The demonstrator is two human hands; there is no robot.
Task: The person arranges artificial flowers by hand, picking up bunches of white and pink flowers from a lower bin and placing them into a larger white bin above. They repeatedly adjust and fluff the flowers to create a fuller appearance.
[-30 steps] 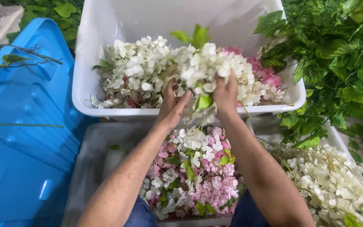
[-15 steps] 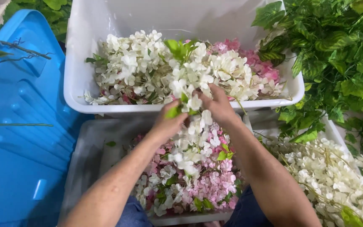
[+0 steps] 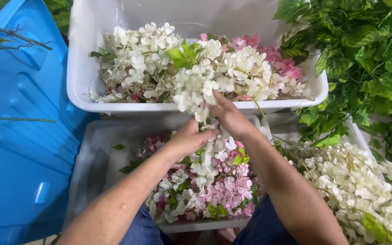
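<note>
Head view: the left hand (image 3: 189, 138) and right hand (image 3: 229, 117) both close around a white flower garland (image 3: 200, 88), holding it over the near rim of the far white tub (image 3: 82, 86). That tub already holds a heap of white and pink blossoms, so much appears sorted. The near tray (image 3: 91, 159) still holds pink and white flowers, and more white garlands (image 3: 355, 181) lie at right.

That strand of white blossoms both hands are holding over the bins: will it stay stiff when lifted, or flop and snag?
The white flower strand probably flops: it droops below the left hand and right hand. It looks light, being mostly thin petals. It may snag, since it trails into the pink flowers in the near bin.
</note>
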